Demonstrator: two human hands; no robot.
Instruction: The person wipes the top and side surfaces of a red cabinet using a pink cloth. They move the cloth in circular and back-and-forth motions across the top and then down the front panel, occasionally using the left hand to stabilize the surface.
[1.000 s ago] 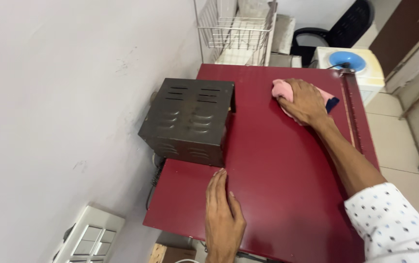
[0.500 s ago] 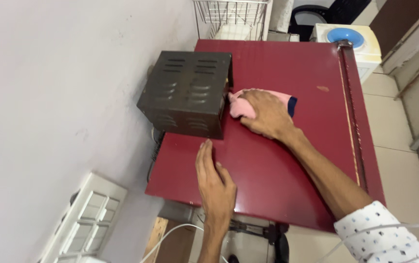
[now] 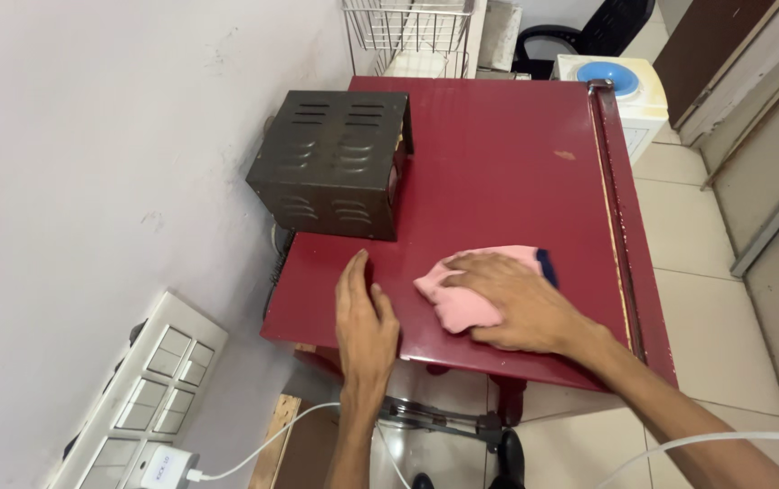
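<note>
My right hand [image 3: 518,302] presses flat on a pink cloth [image 3: 451,300] with a dark blue edge, near the front edge of a dark red top surface [image 3: 507,172]. My left hand [image 3: 364,320] lies flat on the same red surface at its front left, fingers together, holding nothing. A dark metal box with louvred vents [image 3: 332,162] stands at the back left of the surface, apart from both hands.
A white wall runs along the left, with a switch panel [image 3: 140,399] and a plugged white charger and cable [image 3: 172,469] at lower left. A wire rack [image 3: 407,32], a water dispenser top [image 3: 614,80] and a black chair stand beyond the surface. Tiled floor lies to the right.
My right hand has dragged the pink cloth from the far side, past the metal box, toward the front edge. My left hand stays flat at the front left.
</note>
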